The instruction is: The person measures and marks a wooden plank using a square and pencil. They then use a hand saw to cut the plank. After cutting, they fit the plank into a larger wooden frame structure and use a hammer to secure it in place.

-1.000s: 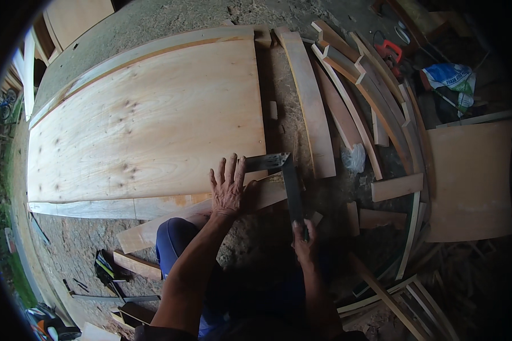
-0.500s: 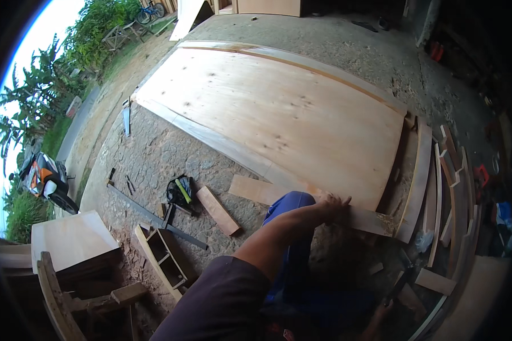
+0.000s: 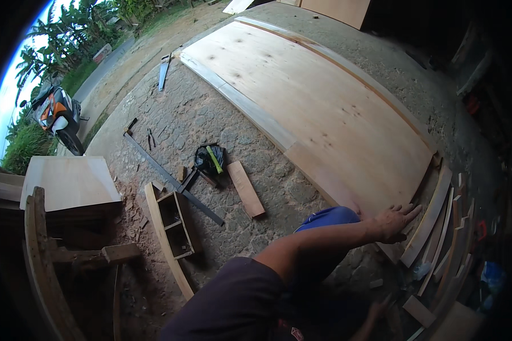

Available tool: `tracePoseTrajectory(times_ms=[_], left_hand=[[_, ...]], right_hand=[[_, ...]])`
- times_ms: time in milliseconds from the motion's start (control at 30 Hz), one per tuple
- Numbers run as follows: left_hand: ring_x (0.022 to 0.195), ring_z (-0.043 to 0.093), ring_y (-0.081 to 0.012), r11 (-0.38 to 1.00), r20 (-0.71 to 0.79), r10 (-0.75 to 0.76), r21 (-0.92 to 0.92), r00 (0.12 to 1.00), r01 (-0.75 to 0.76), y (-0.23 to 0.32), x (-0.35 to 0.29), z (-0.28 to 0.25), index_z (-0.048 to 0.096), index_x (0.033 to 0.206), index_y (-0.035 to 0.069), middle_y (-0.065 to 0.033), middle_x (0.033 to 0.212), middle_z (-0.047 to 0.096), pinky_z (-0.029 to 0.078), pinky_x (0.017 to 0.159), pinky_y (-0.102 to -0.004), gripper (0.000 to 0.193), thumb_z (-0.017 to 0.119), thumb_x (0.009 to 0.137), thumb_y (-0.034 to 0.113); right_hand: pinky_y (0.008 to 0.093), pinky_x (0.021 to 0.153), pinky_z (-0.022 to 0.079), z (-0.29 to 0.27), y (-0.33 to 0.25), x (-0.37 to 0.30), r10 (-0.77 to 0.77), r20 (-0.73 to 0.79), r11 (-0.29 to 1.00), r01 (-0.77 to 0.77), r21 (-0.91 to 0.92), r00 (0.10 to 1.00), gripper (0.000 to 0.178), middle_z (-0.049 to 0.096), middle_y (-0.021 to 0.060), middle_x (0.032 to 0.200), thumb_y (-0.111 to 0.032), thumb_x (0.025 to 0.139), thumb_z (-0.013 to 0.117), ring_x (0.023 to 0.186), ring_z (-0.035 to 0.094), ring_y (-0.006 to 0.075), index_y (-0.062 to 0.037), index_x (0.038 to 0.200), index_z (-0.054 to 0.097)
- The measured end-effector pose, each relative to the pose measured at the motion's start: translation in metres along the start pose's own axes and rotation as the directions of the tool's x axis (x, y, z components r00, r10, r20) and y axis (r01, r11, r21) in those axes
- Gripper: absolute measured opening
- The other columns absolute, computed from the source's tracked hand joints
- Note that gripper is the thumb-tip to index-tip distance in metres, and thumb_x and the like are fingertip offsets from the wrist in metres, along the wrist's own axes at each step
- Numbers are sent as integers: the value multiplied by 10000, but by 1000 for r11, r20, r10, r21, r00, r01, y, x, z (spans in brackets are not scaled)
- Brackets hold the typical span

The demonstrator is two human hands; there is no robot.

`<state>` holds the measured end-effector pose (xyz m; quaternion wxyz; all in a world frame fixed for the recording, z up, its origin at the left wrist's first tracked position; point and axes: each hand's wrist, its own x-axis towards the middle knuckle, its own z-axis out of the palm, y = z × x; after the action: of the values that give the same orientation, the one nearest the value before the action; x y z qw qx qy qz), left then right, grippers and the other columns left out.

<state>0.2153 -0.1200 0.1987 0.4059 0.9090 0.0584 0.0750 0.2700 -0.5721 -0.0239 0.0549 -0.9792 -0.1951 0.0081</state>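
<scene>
My left hand [image 3: 397, 223] lies over the near right corner of a large pale plywood panel [image 3: 318, 108], with its fingers stretched out and apart. Under and beside that hand, a plank [image 3: 318, 176] runs along the panel's near edge, end to end with a paler strip [image 3: 233, 96]. My knee in blue cloth [image 3: 330, 217] is bent close to this plank. Low in the shadow is my right hand [image 3: 376, 310]; its fingers are dark and blurred, so I cannot make out whether it holds anything.
A handsaw [image 3: 164, 73], pliers [image 3: 151, 139], a long metal square [image 3: 170, 182], a black bag [image 3: 209, 159] and a short board [image 3: 246, 190] lie on rough concrete. Left stands a wooden frame box [image 3: 176, 227]. Several wood strips [image 3: 438, 238] are at right. A motorbike [image 3: 60, 116] is parked far left.
The plank has swung from sticking out at an angle to lying along the panel's near edge. My left hand has moved right, fingers spreading. The view has shifted.
</scene>
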Motion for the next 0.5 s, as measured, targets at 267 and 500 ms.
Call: tracePoseTrajectory(times_ms=[267, 500], left_hand=[[1250, 569, -371, 950, -267, -270, 86, 925, 302, -2, -216, -136, 483, 1440, 12, -219, 1338, 605, 429, 1086, -446, 524, 512, 1024, 330], [1242, 594, -380, 724, -470, -690, -418, 551, 549, 30, -390, -136, 573, 1348, -26, -245, 1326, 617, 458, 1058, -405, 480, 397, 1066, 320]], right_hand=[[495, 1145, 341, -85, -277, 126, -576, 95, 806, 544, 234, 812, 700, 420, 222, 1496, -185, 877, 680, 1383, 395, 419, -52, 1507, 407], [572, 1119, 369, -51, -377, 140, -570, 375, 785, 620, -15, 731, 906, 309, 178, 1592, -258, 842, 777, 1425, 334, 473, -331, 1588, 267]])
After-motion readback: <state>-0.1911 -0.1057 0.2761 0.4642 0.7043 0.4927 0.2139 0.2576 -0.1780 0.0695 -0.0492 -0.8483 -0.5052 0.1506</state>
